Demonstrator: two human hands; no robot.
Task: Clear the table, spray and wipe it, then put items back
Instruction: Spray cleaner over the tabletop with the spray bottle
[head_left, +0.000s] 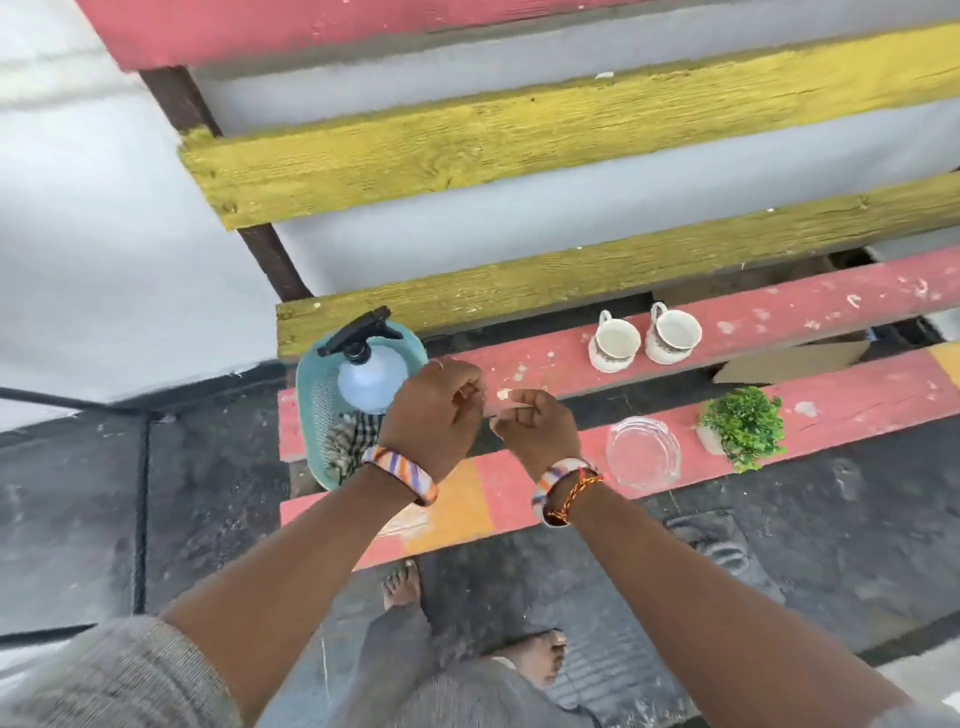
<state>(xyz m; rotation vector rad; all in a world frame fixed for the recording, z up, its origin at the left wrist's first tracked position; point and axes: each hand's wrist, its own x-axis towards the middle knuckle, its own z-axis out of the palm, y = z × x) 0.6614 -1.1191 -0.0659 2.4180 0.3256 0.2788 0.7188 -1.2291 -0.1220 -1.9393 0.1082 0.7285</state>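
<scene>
The slatted pink and yellow table (675, 447) carries all the items. At its left end a teal basket (311, 410) holds a clear spray bottle (371, 382) with a black trigger and a checked cloth (353, 441). Two white cups (613, 345) (672, 338) stand on the far slat. A clear glass ashtray (644, 457) and a small green plant (743, 426) sit on the nearer slats. My left hand (431, 410) hovers beside the basket, and my right hand (537, 431) is close to it. Both have curled fingers, and I see nothing in them.
Yellow and pink planks (571, 130) rise behind the table against a white wall. A piece of cardboard (789, 361) lies under the far slats. Dark floor and my bare feet (400, 582) are in front of the table.
</scene>
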